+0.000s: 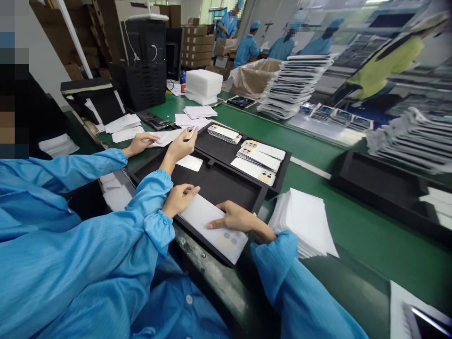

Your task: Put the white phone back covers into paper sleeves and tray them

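Milky white pouch (199, 214); black tray (226, 186); blue sleeves (303, 282); green table (348, 212)

Through one head-worn camera we look forward and down, close over the green bench (360, 230), distant workers (246, 49) toward twelve o'clock.

- White translucent sleeve (203, 214): flat, slanting from far left to near right, in the near middle.
- Pale panel (226, 241): inside it, grey circles showing faintly toward the right end.

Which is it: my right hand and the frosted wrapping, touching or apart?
Touching: the head view shows the right hand with its thumb on the frosted wrapping.
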`<state>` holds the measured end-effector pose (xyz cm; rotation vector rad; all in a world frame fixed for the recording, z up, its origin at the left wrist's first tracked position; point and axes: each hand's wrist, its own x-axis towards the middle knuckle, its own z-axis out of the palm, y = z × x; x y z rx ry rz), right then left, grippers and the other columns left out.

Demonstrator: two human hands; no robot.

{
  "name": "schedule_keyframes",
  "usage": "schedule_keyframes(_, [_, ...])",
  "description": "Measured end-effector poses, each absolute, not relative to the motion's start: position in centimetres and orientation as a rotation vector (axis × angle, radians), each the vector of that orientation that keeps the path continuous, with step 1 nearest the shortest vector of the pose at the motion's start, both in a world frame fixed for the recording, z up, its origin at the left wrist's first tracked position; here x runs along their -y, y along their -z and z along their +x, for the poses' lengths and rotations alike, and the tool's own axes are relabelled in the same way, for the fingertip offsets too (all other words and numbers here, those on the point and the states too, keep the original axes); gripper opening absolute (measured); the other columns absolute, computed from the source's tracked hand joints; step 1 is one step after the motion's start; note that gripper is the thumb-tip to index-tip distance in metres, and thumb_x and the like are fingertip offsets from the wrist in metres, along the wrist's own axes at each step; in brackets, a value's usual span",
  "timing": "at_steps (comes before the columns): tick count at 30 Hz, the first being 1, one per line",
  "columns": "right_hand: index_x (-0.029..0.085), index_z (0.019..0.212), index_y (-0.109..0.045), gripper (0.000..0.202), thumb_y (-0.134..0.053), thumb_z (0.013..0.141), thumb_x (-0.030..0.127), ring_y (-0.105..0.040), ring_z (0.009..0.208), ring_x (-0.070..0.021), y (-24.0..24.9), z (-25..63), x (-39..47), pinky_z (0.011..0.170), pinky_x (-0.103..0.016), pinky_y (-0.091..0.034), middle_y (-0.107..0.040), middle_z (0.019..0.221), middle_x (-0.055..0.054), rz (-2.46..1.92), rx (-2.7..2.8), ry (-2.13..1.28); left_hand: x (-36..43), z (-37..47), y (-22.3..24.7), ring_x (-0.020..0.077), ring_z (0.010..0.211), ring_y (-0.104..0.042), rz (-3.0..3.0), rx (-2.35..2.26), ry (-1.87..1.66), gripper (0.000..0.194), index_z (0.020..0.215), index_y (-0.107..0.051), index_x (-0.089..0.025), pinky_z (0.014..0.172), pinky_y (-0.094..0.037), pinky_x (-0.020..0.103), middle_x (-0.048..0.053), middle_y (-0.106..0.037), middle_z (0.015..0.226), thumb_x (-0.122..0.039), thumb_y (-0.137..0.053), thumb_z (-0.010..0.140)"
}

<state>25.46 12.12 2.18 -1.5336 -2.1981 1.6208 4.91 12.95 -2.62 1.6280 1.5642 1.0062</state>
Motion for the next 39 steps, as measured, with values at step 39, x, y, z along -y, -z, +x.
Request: schedule_keyframes(39, [0.021,0.078,-0.057,0.007,-0.056,0.083,0.025,-0.068,0.074,-0.0277,-1.9,24.2,-8.6,0.056,-0.030,-0.037,-0.070,0.074,-0.009,-1.811,2.584,-0.284,-11.3,6.2,2.2,0.0189,0.100,-0.070,1.590,-1.510,-1.168,0.029,0.117,-0.062,-0.024,0.089,-0.059,0.029,-0.008,-0.072,0.095,-0.031,-0.054,0.090])
